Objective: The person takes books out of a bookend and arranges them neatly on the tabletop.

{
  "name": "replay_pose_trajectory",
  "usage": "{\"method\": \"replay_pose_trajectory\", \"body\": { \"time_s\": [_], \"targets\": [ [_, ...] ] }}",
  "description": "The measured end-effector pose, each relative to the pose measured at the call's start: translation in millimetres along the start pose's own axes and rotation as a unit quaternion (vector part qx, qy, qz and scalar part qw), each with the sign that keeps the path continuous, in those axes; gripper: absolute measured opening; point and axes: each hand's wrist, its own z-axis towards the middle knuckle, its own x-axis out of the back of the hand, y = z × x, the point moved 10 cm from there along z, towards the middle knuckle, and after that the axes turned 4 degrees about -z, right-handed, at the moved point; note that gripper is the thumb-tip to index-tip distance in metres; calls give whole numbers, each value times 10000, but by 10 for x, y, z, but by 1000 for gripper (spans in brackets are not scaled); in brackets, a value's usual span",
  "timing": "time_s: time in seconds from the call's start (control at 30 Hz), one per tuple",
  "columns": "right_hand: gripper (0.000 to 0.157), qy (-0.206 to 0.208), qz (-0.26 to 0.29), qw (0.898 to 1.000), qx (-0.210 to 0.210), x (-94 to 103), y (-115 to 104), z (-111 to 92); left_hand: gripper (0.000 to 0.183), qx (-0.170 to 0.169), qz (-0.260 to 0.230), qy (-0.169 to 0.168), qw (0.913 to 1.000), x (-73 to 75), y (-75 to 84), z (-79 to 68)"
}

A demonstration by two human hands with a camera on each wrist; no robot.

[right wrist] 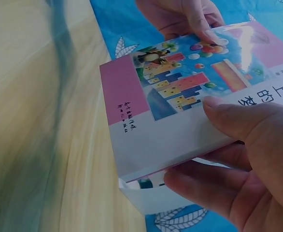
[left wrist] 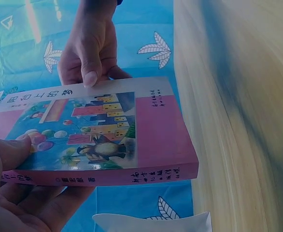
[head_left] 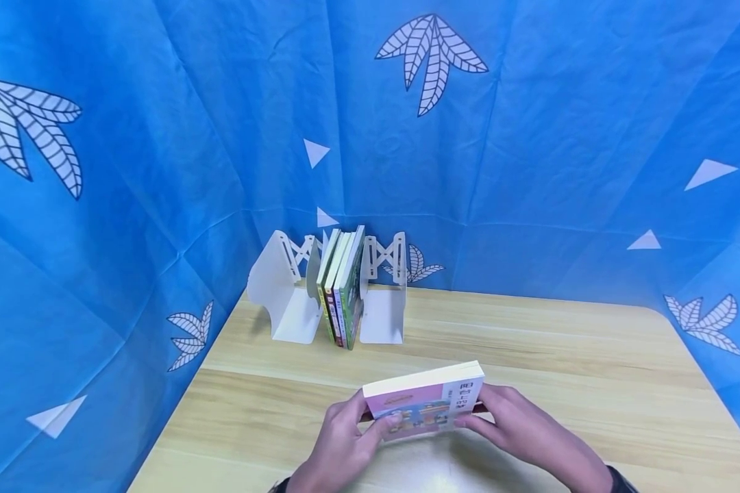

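Both hands hold one pink and white paperback book [head_left: 416,407] over the front of the table. Its illustrated cover shows balloons and coloured buildings. The left hand [head_left: 345,438] grips the book's left side, thumb on the cover and fingers beneath. On the other side the right hand [head_left: 518,424] pinches the book, its thumb [right wrist: 228,113] on the white band of the cover and its fingers underneath. In the left wrist view the pink spine [left wrist: 103,178] faces the camera.
A white expandable book stand [head_left: 296,315] is at the back left of the wooden table [head_left: 561,356]. Several thin books [head_left: 342,287] stand upright in its middle. A blue curtain [head_left: 530,137] with leaf prints hangs behind and at the sides.
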Motion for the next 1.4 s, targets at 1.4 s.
{"method": "replay_pose_trajectory", "body": {
  "time_s": [1.4],
  "targets": [
    [16, 1503, -753, 9856, 180, 463, 11, -58, 40, 448, 540, 543, 9961, 363, -203, 137]
  ]
}}
